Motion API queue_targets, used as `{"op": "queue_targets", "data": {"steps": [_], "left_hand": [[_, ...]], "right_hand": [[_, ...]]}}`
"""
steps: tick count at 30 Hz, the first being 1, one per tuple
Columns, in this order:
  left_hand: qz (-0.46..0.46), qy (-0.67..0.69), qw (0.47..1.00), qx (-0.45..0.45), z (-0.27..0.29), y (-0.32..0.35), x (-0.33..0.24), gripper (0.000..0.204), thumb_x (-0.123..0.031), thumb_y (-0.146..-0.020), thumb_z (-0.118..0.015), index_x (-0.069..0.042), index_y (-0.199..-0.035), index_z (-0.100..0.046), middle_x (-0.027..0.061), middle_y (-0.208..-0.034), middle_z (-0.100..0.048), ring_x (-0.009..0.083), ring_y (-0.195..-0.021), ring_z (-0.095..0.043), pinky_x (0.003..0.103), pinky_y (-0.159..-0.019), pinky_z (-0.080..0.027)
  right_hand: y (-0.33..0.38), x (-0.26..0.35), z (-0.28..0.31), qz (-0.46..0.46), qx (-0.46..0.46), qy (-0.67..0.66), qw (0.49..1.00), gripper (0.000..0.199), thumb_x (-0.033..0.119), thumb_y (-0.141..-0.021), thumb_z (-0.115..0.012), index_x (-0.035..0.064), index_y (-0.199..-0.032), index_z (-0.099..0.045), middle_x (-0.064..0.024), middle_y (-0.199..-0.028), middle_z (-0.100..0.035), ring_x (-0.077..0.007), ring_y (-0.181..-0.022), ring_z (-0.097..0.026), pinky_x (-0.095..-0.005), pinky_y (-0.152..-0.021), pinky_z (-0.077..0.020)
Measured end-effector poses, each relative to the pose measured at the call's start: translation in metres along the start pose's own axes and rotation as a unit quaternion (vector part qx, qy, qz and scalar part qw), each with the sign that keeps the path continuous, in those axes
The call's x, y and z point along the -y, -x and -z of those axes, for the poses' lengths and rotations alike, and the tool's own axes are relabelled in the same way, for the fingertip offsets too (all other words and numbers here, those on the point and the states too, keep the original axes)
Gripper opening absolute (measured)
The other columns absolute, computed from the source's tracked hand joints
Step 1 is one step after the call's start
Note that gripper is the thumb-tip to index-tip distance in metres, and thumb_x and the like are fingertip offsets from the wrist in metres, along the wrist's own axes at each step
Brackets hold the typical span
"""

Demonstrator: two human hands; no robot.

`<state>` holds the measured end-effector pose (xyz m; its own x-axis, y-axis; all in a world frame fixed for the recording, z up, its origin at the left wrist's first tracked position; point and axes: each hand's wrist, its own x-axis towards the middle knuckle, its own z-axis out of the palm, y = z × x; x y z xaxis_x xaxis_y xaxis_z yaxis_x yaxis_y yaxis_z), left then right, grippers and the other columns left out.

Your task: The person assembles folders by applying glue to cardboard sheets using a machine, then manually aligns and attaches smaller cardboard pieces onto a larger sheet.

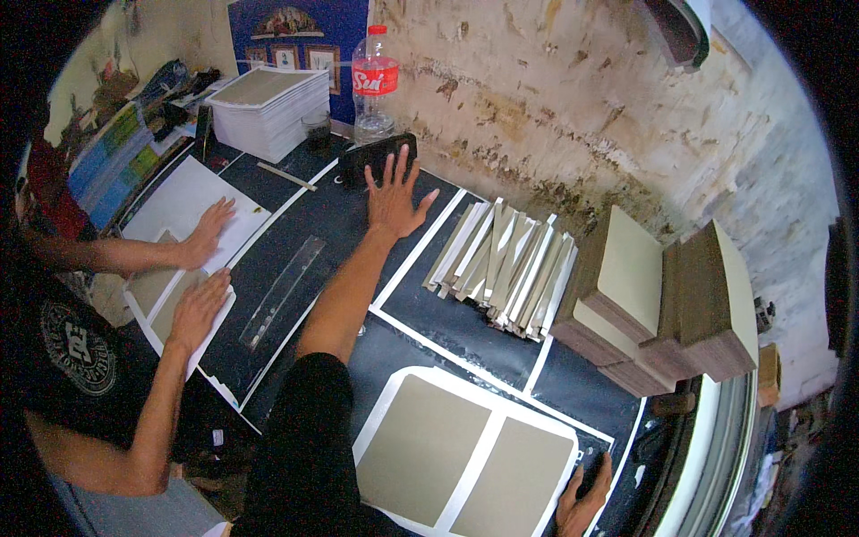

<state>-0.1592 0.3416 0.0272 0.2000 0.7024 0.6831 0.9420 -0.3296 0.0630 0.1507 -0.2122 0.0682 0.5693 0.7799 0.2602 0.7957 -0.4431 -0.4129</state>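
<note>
My left hand reaches across the black table with its fingers spread. Its fingertips overlap a dark, box-like object near the wall; whether they touch it I cannot tell. My right hand is by the near right corner of a white cover sheet, with thumb and fingers apart and nothing visible between them. Two grey-brown boards, a left one and a right one, lie side by side on that sheet, with a white strip between them.
At left, a co-worker's two hands press on a white sheet with grey board. A clear ruler, cut strips and stacked boards lie on the table. Behind stand a paper stack, a glass and a bottle.
</note>
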Motion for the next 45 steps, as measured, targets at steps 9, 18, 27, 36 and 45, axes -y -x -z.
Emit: {"op": "queue_targets", "data": {"steps": [9, 18, 27, 36, 45], "left_hand": [[0.077, 0.268, 0.96, -0.012, 0.04, 0.02, -0.05, 0.026, -0.025, -0.091, -0.068, -0.007, -0.11, -0.066, 0.011, -0.091, -0.075, 0.0306, -0.1, -0.069, 0.059, -0.091, -0.043], [0.127, 0.319, 0.924, 0.167, 0.088, 0.041, -0.132, 0.048, -0.049, -0.068, -0.091, -0.006, -0.072, -0.069, 0.0109, -0.068, -0.07, 0.0252, -0.065, -0.07, 0.04, -0.062, -0.057], [0.233, 0.287, 0.894, 0.255, 0.104, 0.018, -0.134, 0.029, -0.031, -0.075, -0.086, -0.005, -0.088, -0.078, 0.0214, -0.104, -0.075, 0.0382, -0.101, -0.073, 0.047, -0.087, -0.058], [0.174, 0.657, 0.641, 0.357, 0.248, 0.116, -0.139, 0.028, -0.023, -0.098, -0.069, -0.003, -0.116, -0.064, 0.0094, -0.102, -0.075, 0.0167, -0.086, -0.073, 0.028, -0.071, -0.056], [0.288, 0.751, 0.236, 0.546, 0.348, 0.292, -0.195, 0.032, -0.02, -0.1, -0.068, -0.005, -0.128, -0.061, 0.0081, -0.109, -0.071, 0.0131, -0.1, -0.066, 0.029, -0.087, -0.054]], "right_hand": [[0.001, 0.005, 0.002, -0.023, -0.004, -0.013, 1.0, 0.054, 0.017, -0.098, -0.062, -0.006, -0.144, -0.047, -0.0291, -0.145, -0.05, -0.0439, -0.136, -0.046, -0.0477, -0.118, -0.0331], [0.001, 0.0, 0.0, 0.019, -0.031, -0.012, 0.999, 0.05, 0.013, -0.097, -0.06, -0.0098, -0.141, -0.05, -0.0312, -0.141, -0.054, -0.0441, -0.133, -0.049, -0.0468, -0.116, -0.0353], [0.005, -0.016, -0.008, 0.05, -0.055, -0.017, 0.997, 0.049, 0.019, -0.097, -0.062, -0.0081, -0.137, -0.054, -0.0305, -0.142, -0.054, -0.0438, -0.135, -0.049, -0.0476, -0.117, -0.0344], [-0.004, -0.02, 0.02, -0.097, -0.023, -0.271, 0.958, 0.052, 0.024, -0.092, -0.075, -0.0018, -0.135, -0.06, -0.0228, -0.129, -0.066, -0.0321, -0.12, -0.064, -0.0407, -0.101, -0.0508], [0.085, 0.114, 0.041, -0.139, 0.216, -0.578, 0.774, 0.03, 0.021, -0.095, -0.075, -0.0032, -0.113, -0.075, -0.0142, -0.115, -0.074, -0.0135, -0.095, -0.069, -0.0269, -0.081, -0.0563]]}}
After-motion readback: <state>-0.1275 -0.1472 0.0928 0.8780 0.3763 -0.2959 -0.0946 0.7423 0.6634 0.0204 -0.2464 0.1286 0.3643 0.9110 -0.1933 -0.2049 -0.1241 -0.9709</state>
